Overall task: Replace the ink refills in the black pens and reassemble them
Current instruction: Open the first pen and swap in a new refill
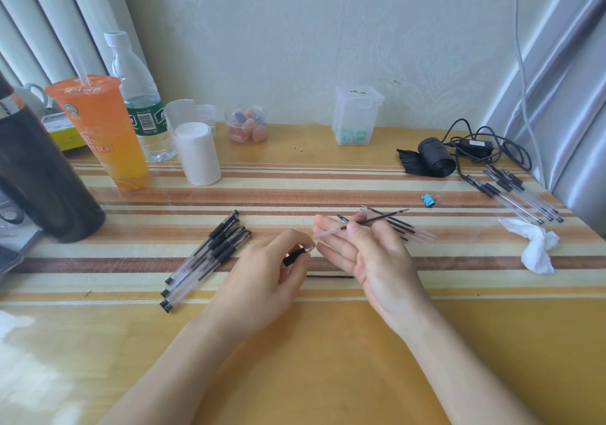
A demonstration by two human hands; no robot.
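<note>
My left hand (269,270) grips a pen's black grip section (296,255) with a clear tip end. My right hand (364,247) pinches a thin ink refill (377,218) between thumb and fingers, its point aimed up and right, with a clear barrel piece (326,233) lying across the fingers. One black refill (329,276) lies on the table between my hands. Several capped black pens (210,254) lie in a pile to the left. Loose refills (398,226) lie behind my right hand. More pens (518,196) sit at the far right.
An orange drink cup (101,136), water bottle (139,96), white roll (196,152), candy jar (246,128) and clear box (355,116) line the back. A black roll (434,157), cables (485,144), blue clip (427,200) and crumpled tissue (534,244) lie right. A dark flask (39,175) stands left.
</note>
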